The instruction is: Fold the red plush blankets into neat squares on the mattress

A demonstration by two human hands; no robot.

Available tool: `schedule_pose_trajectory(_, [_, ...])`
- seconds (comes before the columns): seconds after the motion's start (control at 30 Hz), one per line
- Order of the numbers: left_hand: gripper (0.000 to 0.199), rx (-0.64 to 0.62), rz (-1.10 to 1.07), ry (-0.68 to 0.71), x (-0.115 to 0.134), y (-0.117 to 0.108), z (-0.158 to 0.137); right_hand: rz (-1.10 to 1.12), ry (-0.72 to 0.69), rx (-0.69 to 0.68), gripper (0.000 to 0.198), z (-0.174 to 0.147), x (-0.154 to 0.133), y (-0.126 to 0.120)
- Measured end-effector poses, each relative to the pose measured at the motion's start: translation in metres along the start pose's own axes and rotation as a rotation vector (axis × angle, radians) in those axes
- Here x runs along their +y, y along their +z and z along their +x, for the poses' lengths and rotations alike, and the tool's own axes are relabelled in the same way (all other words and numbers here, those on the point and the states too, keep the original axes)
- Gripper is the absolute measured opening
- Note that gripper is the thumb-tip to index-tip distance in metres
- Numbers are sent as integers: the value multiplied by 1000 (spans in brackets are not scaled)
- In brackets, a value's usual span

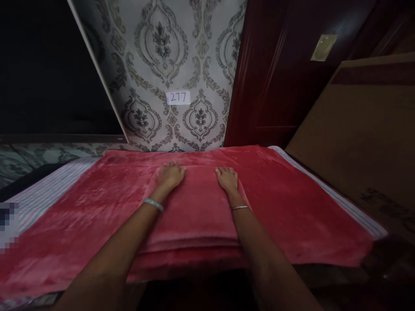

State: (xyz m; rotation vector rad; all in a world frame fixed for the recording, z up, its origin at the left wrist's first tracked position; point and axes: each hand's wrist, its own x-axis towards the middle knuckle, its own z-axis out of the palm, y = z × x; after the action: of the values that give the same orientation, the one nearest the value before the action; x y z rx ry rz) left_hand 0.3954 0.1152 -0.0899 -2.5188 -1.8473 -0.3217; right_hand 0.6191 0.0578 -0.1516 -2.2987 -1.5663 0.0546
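Observation:
A folded pink-red plush blanket lies in the middle, its layered folds facing me. My left hand rests on its far left corner, fingers stretched out and a little blurred. On the far right corner lies my right hand, flat with fingers extended. Both palms press down on the fabric and neither hand grips anything. Beneath the folded blanket spreads a larger red plush cloth of similar pile. I cannot tell whether the two are one piece.
A striped sheet shows under the red cloth on both sides. A large cardboard box stands at the right. Behind are a dark screen, patterned wallpaper with a "277" label, and a dark red wooden panel.

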Motion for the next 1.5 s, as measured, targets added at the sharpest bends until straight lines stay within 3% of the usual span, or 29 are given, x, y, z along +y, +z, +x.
schedule_pose_trajectory(0.1, [58, 42, -36, 199, 51, -1, -1, 0, -1, 7, 53, 1, 1, 2])
schedule_pose_trajectory(0.2, [58, -7, -76, 261, 99, 13, -4, -8, -12, 8, 52, 0, 3, 3])
schedule_pose_trajectory(0.27, [53, -12, -86, 266, 115, 29, -10, -16, -20, 9, 50, 0, 4, 4])
schedule_pose_trajectory(0.37, [52, 8, -90, 279, 117, 51, -20, -29, -22, 13, 49, -1, 6, 6])
schedule_pose_trajectory(0.5, [57, 11, -77, 294, 106, 63, -26, -34, -19, 19, 51, -1, 6, 9])
schedule_pose_trajectory(0.67, [66, -58, -7, 258, 84, 56, -22, -25, -19, 17, 52, -1, 4, 6])
schedule_pose_trajectory(0.83, [72, -118, 79, 132, 20, 41, -17, -20, -7, 10, 52, -3, 2, 2])
schedule_pose_trajectory(0.93, [71, -91, 118, 45, -27, 30, -19, -17, -7, 5, 52, -4, 1, 1])
schedule_pose_trajectory(1.07, [68, -122, 24, -138, -68, 22, -26, -15, -8, -2, 52, -4, 0, -1])
schedule_pose_trajectory(1.17, [68, -151, -83, -215, -78, 21, -30, -15, -5, -3, 52, -4, 0, -2])
schedule_pose_trajectory(1.37, [66, -112, -100, -211, -76, 23, -34, -8, 1, -9, 52, -3, 0, -1])
schedule_pose_trajectory(1.5, [65, -121, -65, -209, -71, 12, -33, 2, 2, -4, 52, -3, 1, 0])
